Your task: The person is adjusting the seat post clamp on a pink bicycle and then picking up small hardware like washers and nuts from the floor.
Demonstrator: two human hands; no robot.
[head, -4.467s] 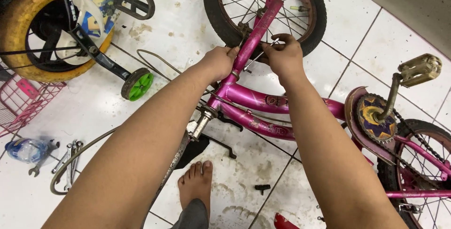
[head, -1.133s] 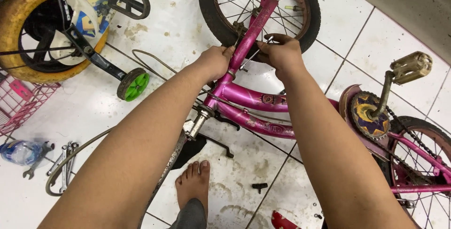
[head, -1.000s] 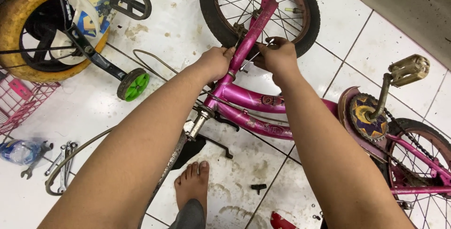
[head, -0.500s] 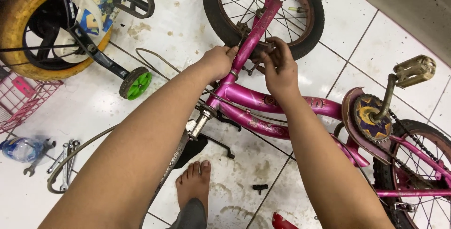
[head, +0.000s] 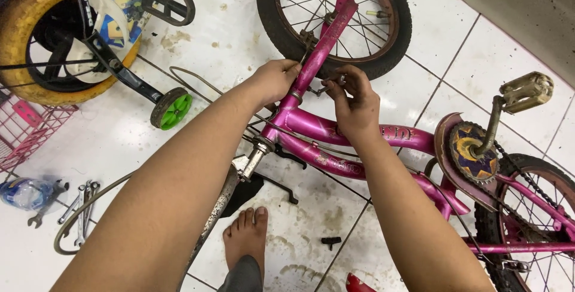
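The pink metal bicycle fork [head: 320, 49] is gripped by the left hand [head: 272, 81]; a small metal part [head: 331, 83] is pinched by the right hand [head: 354, 103].

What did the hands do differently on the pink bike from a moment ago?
The right hand has let go of the pink fork, pulled back toward the frame, and now pinches a small metal part beside the fork with its fingers. The left hand still grips the fork. The front wheel and the bare foot stayed put.
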